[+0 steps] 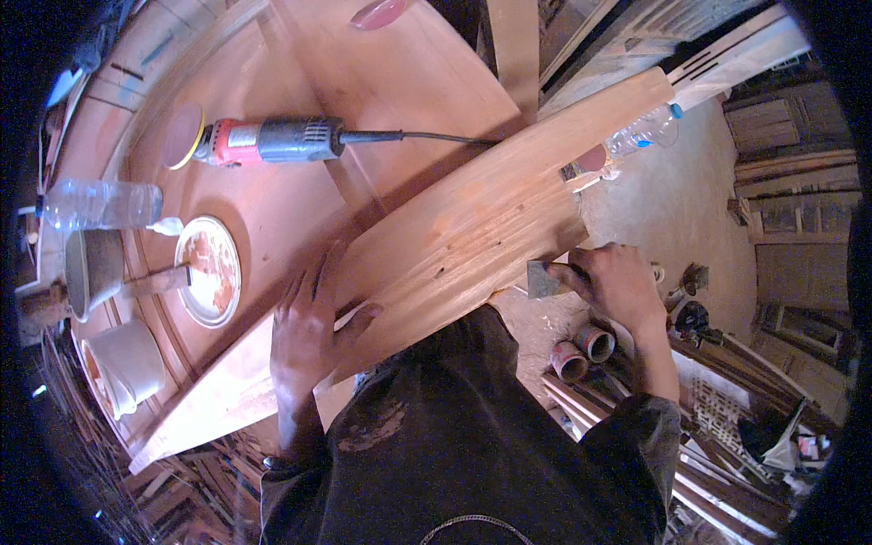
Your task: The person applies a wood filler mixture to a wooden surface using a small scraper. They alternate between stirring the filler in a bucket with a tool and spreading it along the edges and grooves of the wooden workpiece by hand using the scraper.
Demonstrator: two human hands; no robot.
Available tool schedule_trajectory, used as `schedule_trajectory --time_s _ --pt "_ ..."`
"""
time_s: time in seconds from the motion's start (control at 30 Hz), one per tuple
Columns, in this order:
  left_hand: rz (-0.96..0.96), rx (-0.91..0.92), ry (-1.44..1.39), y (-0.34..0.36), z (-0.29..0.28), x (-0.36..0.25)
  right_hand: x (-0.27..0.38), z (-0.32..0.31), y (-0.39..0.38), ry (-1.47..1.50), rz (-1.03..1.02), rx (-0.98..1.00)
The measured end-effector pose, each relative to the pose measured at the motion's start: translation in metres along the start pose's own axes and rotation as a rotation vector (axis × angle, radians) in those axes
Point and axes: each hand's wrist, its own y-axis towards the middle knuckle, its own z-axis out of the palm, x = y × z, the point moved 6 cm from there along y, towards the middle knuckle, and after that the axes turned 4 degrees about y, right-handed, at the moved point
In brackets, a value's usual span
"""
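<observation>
Well to the left of the left hand, a clear bottle (104,204) lies beyond a white tub (136,368). Nearer that hand is a round white lid (215,289) smeared with orange-brown paste; past its fingertips lies a corded power sander (282,140). The left hand (309,336) is unclenched, laid on a long wooden board (436,236), thumb spread; the board slants from below this hand to beyond the right one. By the board's near edge, a flat scraper (543,280) is pinched in the right hand (622,282); whether it touches wood I cannot tell. Farther beyond is a blue-capped bottle (641,133).
</observation>
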Motion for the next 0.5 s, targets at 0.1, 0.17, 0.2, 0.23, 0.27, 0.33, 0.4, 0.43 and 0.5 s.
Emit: schedule_trajectory --time_s 0.1,0.17,0.2,0.23,0.27,0.33,0.4,0.43,0.5 --pt "0.051 -0.02 -0.083 -0.013 -0.007 -0.007 0.022 -0.008 0.014 -0.165 -0.071 0.128" --pt "0.136 -0.046 -0.145 -0.027 -0.015 -0.022 0.029 0.0 0.02 -0.197 -0.1 0.207" --pt "0.104 0.025 -0.235 -0.03 -0.02 -0.032 0.031 0.007 0.022 -0.211 -0.112 0.25" --pt "0.15 0.04 -0.326 -0.032 -0.022 -0.037 0.034 0.016 0.022 -0.22 -0.143 0.269" --pt "0.178 0.02 -0.405 -0.038 -0.021 -0.038 0.038 0.028 0.024 -0.232 -0.181 0.286" --pt "0.203 -0.023 -0.496 -0.047 -0.021 -0.032 0.066 0.028 0.026 -0.247 -0.237 0.312" --pt "0.176 -0.066 -0.515 -0.058 -0.027 -0.018 0.113 0.019 0.026 -0.196 -0.434 0.174" --pt "0.167 -0.148 -0.528 -0.065 -0.034 -0.007 0.126 0.019 0.025 -0.154 -0.449 0.152" --pt "0.118 -0.341 -0.516 -0.087 -0.05 0.024 0.158 0.021 0.024 -0.069 -0.508 0.118"
